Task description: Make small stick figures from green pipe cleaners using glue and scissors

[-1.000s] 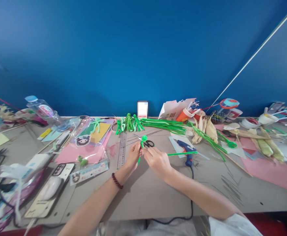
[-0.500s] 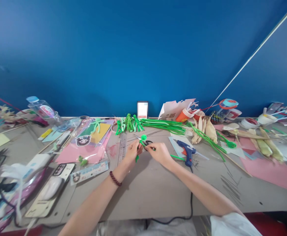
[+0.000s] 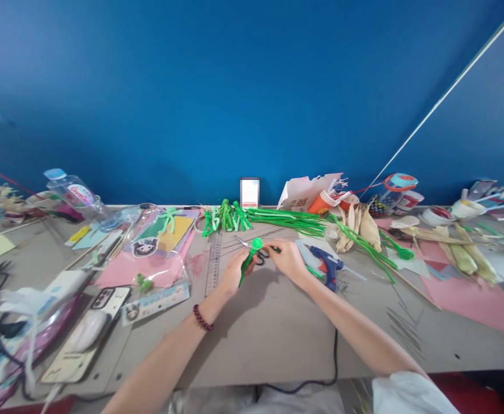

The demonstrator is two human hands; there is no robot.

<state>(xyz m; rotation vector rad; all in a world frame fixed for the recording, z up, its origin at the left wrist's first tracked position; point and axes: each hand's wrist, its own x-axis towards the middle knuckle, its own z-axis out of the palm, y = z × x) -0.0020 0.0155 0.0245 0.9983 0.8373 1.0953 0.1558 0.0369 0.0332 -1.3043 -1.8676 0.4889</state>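
While the broad grey table [image 3: 269, 333] runs flat and matte from edge to edge, its largest load is a slippery stack of pink sheets [image 3: 148, 267] in clear wrap on the left. A long, fuzzy bundle of green stems [image 3: 290, 219] lies along the far side. Both hands meet near the middle of the table, just in front of that bundle. The left hand [image 3: 233, 275] is curled nearly closed, its thumb and fingers gripping the straight stalk of a green pipe cleaner [image 3: 246, 264] that slants up to a small flat coil at its top. The right hand [image 3: 287, 260] is likewise drawn in, its fingertips pinching the same piece just beside the coil, and a thin green tail shows past its wrist. A pale steel ruler [image 3: 214, 261] lies just left of the left hand, long and narrow. A blue glue gun [image 3: 327, 265] rests near the right wrist, its black cord trailing towards the near edge. Small scissors [image 3: 241, 240] with black loops sit under the fingers, mostly hidden. A dark red beaded bracelet [image 3: 202, 317] rings the left wrist.
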